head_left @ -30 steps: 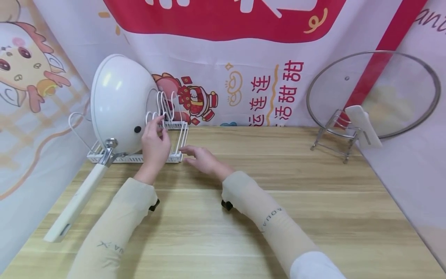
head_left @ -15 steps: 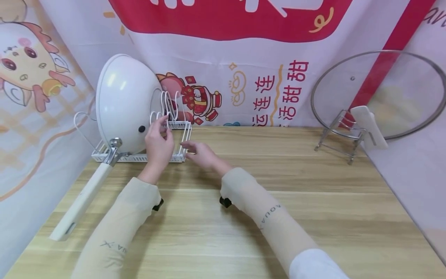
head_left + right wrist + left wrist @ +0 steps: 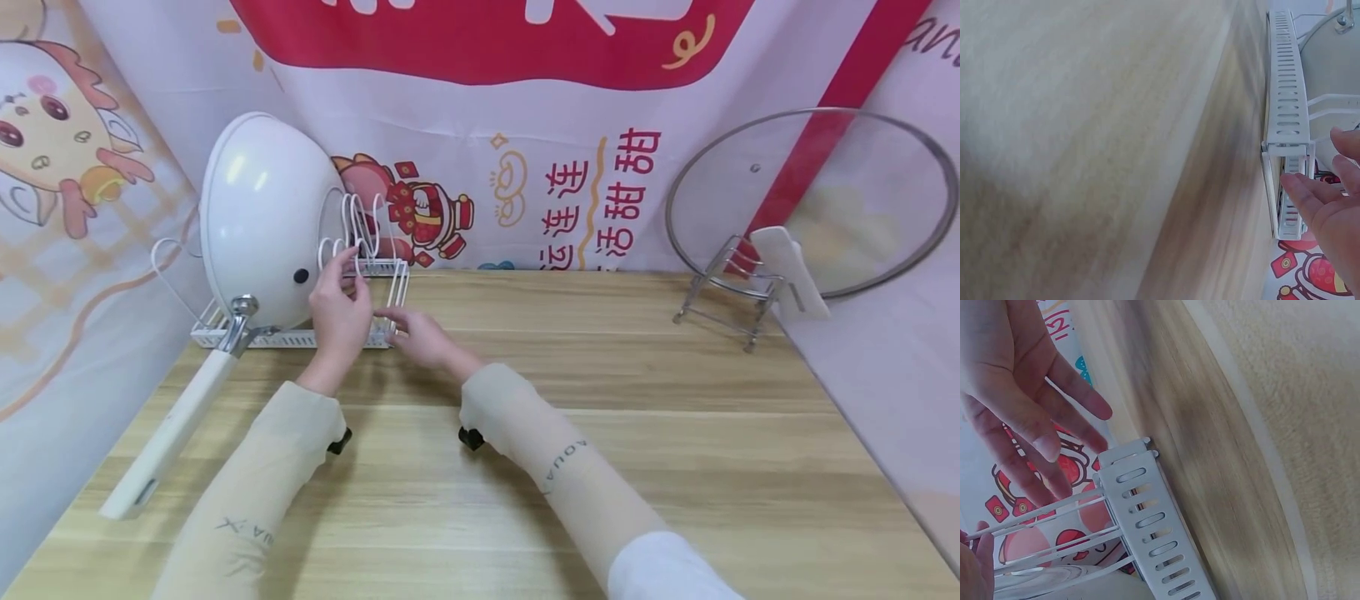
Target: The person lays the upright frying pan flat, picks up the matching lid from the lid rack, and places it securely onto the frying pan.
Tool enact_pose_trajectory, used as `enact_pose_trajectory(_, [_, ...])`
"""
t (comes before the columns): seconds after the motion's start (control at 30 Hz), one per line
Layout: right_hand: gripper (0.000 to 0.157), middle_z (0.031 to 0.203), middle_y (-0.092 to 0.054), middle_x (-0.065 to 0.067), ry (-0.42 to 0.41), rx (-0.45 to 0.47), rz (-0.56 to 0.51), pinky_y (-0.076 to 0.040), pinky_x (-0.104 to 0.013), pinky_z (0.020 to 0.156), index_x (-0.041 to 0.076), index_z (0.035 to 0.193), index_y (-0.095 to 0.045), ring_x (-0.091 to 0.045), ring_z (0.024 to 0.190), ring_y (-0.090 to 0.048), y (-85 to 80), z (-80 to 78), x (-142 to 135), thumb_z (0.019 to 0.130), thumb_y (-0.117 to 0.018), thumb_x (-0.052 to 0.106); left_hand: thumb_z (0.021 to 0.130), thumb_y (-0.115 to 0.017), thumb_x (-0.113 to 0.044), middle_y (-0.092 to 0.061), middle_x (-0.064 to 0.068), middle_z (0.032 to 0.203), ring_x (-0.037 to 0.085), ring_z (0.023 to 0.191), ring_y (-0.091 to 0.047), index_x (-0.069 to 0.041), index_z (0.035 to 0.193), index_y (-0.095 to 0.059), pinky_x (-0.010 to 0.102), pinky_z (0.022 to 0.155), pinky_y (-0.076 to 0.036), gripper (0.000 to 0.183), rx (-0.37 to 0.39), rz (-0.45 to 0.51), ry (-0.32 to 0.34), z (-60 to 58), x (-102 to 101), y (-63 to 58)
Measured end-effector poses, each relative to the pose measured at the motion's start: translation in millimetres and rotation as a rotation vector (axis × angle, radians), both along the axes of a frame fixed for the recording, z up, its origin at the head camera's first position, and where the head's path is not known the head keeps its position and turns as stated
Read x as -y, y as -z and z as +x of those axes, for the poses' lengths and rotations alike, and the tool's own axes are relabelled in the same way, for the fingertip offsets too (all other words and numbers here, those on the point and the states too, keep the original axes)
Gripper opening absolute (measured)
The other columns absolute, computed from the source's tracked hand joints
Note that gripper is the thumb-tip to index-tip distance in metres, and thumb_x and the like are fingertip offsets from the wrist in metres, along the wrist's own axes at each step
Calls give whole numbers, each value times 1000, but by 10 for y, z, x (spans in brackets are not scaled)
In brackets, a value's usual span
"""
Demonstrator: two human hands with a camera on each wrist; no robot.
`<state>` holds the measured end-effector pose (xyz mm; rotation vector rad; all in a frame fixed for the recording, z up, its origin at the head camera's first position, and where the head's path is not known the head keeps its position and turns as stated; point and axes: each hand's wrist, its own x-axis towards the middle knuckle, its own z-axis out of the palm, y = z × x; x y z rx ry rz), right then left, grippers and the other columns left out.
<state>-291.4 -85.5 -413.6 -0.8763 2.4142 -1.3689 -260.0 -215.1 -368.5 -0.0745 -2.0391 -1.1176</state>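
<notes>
White rack (image 3: 300, 339) | left hand (image 3: 341, 315) pinches its wire (image 3: 1035, 515) | right hand (image 3: 424, 337) loose-fingered beside its end (image 3: 1288, 150)

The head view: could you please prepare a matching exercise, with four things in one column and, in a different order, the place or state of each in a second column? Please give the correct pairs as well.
Things
1. white pan
2. glass lid
3. left hand
4. right hand

Places or states
A. pinching an upright part of the white rack
B. held up by the small metal stand
C. at the rack's end that is farther from the pan
D. turned on its side in the rack

Right pairs
1-D, 2-B, 3-A, 4-C
</notes>
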Motion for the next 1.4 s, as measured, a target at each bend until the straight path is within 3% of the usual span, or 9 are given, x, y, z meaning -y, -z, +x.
enact_pose_trajectory(0.33, [49, 151, -51, -14, -24, 13, 5, -47, -20, 103, 1, 147, -51, -24, 134, -55, 78, 18, 136, 100, -59, -4, 95, -58, 10, -68, 21, 116, 31, 96, -70, 0, 133, -62, 32, 85, -60, 40, 35, 35, -32, 66, 41, -3])
enact_pose_trajectory(0.6, [42, 144, -59, -11, 28, 18, 19, -53, -20, 94, 3, 141, -59, -24, 120, -64, 76, -10, 176, 99, -61, -3, 95, -57, 10, -69, 20, 118, 30, 96, -71, 3, 131, -62, 25, 83, -59, 38, 18, 18, -17, 62, 53, -10])
enact_pose_trajectory(1.03, [38, 134, -65, -12, 12, -82, 110, -45, -24, 106, 4, 140, -60, -22, 128, -57, 32, -98, 222, 102, -60, 2, 94, -59, 10, -68, 20, 121, 29, 95, -70, 2, 132, -62, 28, 83, -60, 38, 7, 24, -10, 15, 18, -5])
enact_pose_trajectory(1.27, [28, 127, -67, -13, 74, -48, 62, -48, -26, 103, 0, 126, -66, -22, 121, -60, 84, -130, 242, 99, -60, -4, 91, -61, 14, -68, 20, 120, 31, 93, -70, 4, 131, -63, 28, 81, -60, 42, -18, 19, 8, -9, -23, 20])
enact_pose_trajectory(1.4, [28, 125, -67, -13, 93, -47, 41, -50, -27, 101, 0, 124, -67, -22, 118, -61, 95, -127, 269, 97, -61, -7, 91, -61, 15, -68, 20, 120, 33, 93, -70, 3, 132, -63, 22, 80, -59, 43, -38, 10, 5, -7, -9, 32])
